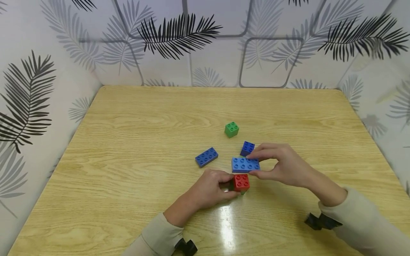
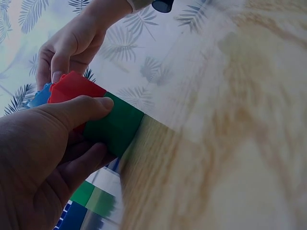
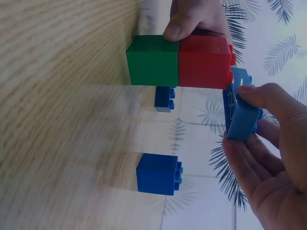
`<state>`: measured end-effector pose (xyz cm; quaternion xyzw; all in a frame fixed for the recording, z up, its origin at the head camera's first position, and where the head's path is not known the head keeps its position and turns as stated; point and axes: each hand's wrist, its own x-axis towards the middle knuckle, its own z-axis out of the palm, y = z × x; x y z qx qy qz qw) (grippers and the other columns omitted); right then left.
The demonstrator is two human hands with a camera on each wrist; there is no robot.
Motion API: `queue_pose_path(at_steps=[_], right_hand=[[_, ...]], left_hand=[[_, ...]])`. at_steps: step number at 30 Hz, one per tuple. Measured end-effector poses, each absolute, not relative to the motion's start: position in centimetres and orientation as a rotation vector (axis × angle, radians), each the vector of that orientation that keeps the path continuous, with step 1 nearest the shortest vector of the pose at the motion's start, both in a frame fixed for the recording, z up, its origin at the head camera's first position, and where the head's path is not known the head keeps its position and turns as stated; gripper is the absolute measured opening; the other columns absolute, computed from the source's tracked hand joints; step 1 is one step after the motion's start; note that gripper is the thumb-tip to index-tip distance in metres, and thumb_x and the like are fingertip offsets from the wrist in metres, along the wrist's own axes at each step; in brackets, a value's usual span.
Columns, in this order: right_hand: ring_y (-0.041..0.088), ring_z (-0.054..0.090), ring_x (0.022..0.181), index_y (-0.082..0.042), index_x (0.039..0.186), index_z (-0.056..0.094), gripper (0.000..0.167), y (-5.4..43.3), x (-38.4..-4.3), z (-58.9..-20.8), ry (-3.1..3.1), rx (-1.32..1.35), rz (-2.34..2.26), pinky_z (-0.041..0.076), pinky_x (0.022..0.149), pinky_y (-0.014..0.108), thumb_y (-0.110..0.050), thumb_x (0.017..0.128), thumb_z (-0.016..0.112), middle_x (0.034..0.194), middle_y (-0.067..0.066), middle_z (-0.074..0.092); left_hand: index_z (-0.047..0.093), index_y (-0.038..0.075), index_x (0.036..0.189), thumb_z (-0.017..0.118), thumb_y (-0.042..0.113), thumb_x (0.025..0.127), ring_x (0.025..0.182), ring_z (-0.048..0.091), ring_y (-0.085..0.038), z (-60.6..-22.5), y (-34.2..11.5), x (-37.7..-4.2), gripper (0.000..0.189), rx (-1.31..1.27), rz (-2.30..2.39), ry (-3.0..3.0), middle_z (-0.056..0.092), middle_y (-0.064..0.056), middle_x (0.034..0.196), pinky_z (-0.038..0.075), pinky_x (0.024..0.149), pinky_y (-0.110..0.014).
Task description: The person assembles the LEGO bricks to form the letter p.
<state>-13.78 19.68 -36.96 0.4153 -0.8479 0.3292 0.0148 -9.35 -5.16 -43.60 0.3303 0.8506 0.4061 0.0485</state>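
While our left hand pinches a red-and-green stack down on the wooden table, our right hand has a light blue brick between thumb and fingers, so yeah, both are busy.

Stack first: it's upright, red brick on top with its studs up, lower green brick underneath. From the left wrist we can see the thumb lying across the seam, its tip on the green, with fingers round the far side.

As for the light blue one, it's off the table, level with the top of the red brick and a bit tilted, hollow underside facing down. One end is right by the red studs; honestly, we can't tell if they're actually touching.

Rest of our stuff: a small dark blue brick just past the light blue one, a long dark blue brick over to the left, and a loose green brick farthest back. All three sit studs up. Behind the table we've got a pale wall with a leaf print.
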Motion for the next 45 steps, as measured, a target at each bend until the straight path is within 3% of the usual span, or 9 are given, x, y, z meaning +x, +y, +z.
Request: queue_pose_path(at_steps=[13, 28, 34, 45], right_hand=[[0.004, 0.063, 0.087, -0.017, 0.108, 0.075, 0.035, 19.9, -12.9, -36.6, -2.640, 1.352, 1.034, 0.059, 0.069, 0.018, -0.010, 0.076, 0.087, 0.105, -0.004, 0.072], [0.003, 0.064, 0.085, -0.017, 0.107, 0.075, 0.033, 19.9, -12.4, -36.3, -2.618, 1.412, 1.096, 0.059, 0.071, 0.018, -0.009, 0.078, 0.085, 0.103, -0.006, 0.072], [0.001, 0.064, 0.084, -0.019, 0.108, 0.075, 0.031, 20.0, -12.2, -36.1, -2.643, 1.405, 1.093, 0.059, 0.071, 0.019, -0.012, 0.079, 0.085, 0.104, -0.009, 0.071], [0.002, 0.068, 0.086, -0.015, 0.109, 0.076, 0.032, 20.3, -11.8, -35.8, -2.696, 1.383, 1.048, 0.060, 0.068, 0.019, -0.011, 0.079, 0.085, 0.103, -0.003, 0.077]], left_hand=[[0.073, 0.006, 0.118, 0.081, 0.017, 0.085, 0.100, 0.073, -0.013, -43.6, -5.1, -9.3, 0.036, 0.964, 1.312, 2.517, 0.076, -0.007, 0.110, 0.054, 0.082, -0.006], [0.073, 0.011, 0.121, 0.082, 0.026, 0.085, 0.098, 0.071, -0.009, -43.6, -5.1, -9.2, 0.041, 0.988, 1.201, 2.617, 0.077, 0.000, 0.109, 0.057, 0.087, -0.017], [0.071, 0.011, 0.124, 0.082, 0.025, 0.085, 0.099, 0.071, -0.010, -43.6, -5.1, -9.3, 0.043, 0.995, 1.188, 2.615, 0.077, 0.000, 0.109, 0.057, 0.087, -0.017], [0.073, 0.009, 0.121, 0.083, 0.022, 0.084, 0.098, 0.072, -0.011, -43.7, -5.0, -9.3, 0.041, 1.010, 1.225, 2.613, 0.077, -0.002, 0.107, 0.057, 0.086, -0.016]])
